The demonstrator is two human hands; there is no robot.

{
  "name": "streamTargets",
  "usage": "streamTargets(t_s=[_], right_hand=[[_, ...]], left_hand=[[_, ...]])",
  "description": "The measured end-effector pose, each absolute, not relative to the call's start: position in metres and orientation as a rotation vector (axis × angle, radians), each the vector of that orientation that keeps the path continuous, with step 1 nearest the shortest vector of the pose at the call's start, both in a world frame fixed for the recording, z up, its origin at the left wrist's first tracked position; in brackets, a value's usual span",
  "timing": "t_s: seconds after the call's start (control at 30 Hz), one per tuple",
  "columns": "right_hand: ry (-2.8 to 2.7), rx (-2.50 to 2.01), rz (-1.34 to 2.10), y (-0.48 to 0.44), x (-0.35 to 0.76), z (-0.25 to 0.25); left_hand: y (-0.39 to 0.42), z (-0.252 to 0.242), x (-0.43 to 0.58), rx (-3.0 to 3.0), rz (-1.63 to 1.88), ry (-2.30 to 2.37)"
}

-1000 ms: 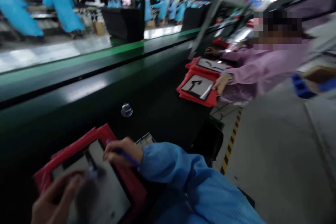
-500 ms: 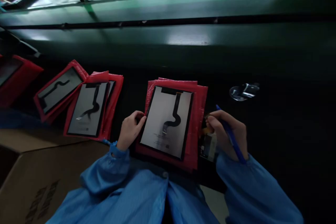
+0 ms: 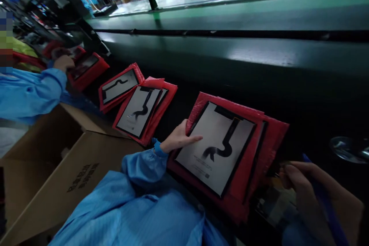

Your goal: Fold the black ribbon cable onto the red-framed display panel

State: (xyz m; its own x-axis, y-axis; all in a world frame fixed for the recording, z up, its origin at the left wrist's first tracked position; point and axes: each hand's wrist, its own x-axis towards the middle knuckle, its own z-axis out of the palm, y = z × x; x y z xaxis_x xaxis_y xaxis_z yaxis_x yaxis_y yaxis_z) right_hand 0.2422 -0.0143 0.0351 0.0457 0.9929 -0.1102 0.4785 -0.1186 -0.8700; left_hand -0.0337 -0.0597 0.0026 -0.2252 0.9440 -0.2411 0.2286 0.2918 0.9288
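Observation:
A grey panel (image 3: 219, 148) with a black curved ribbon cable lies on a stack of red bags (image 3: 266, 138) on the dark bench before me. My left hand (image 3: 178, 138) rests flat on the panel's left edge, fingers extended. Low at the right, my right hand (image 3: 319, 196) grips a blue pen (image 3: 325, 201), with its fingertips touching a small dark item at the stack's right corner. Both my arms wear blue sleeves.
Two more grey panels on red bags (image 3: 138, 111) (image 3: 119, 86) lie to the left. A brown cardboard box (image 3: 57, 173) stands at lower left. A co-worker's blue-sleeved hand (image 3: 62, 63) rests on another red tray. A shiny round fitting (image 3: 346, 148) sits right; a green conveyor (image 3: 230, 11) runs behind.
The view has swung left from the right-hand co-worker to the left-hand one. My left hand has flattened onto the panel's edge; my right hand still holds the pen.

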Motion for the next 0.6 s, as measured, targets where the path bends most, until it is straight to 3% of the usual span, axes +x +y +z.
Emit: streamTargets(t_s=[0.13,0.27,0.37,0.5,0.6], right_hand=[[-1.563,-1.671,1.004,-0.012,0.244,0.033],[-1.571,-1.66,1.009,-0.007,0.246,0.029],[-1.519,-1.652,1.015,-0.004,0.246,0.025],[-1.502,-1.584,0.983,0.003,0.249,0.014],[-1.528,-1.535,0.858,0.008,0.252,0.006]], left_hand=[[-0.064,0.036,-0.052,1.152,1.102,1.495],[-0.1,0.078,-0.134,0.991,1.209,1.774],[-0.118,0.082,-0.211,0.847,1.221,1.993],[-0.12,0.068,-0.267,1.037,0.936,2.287],[-0.116,0.075,-0.254,1.27,0.577,2.801]])
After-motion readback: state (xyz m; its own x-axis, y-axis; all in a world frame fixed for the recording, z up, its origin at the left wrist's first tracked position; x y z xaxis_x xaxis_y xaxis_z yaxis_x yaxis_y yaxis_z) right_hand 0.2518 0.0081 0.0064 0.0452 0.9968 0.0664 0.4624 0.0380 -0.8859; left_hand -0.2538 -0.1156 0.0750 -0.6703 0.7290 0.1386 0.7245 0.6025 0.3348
